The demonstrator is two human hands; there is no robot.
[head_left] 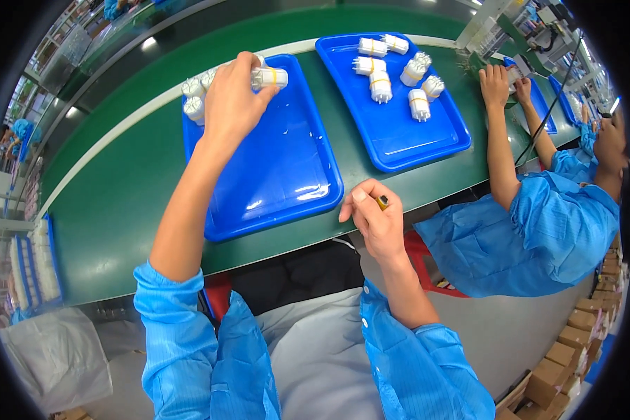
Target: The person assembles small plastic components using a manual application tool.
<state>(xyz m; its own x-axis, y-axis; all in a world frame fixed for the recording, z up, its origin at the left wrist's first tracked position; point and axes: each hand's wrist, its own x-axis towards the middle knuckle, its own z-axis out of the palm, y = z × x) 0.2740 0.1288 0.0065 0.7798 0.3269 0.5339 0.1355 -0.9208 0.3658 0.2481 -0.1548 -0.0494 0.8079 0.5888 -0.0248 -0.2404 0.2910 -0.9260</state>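
Observation:
My left hand reaches over the far end of the left blue tray. Its fingers are closed round a bundle of white parts bound with a yellow band. Other white bundles stand beside that hand at the tray's far left corner, partly hidden by it. Near the table's front edge, right of this tray, my right hand is curled round a slim pen-like tool. Only its yellow and black end shows; the rest is inside the fist.
A second blue tray to the right holds several banded white bundles with metal pins. Both trays lie on a green table. At the right, a co-worker in a blue smock handles something. Cardboard boxes line the floor.

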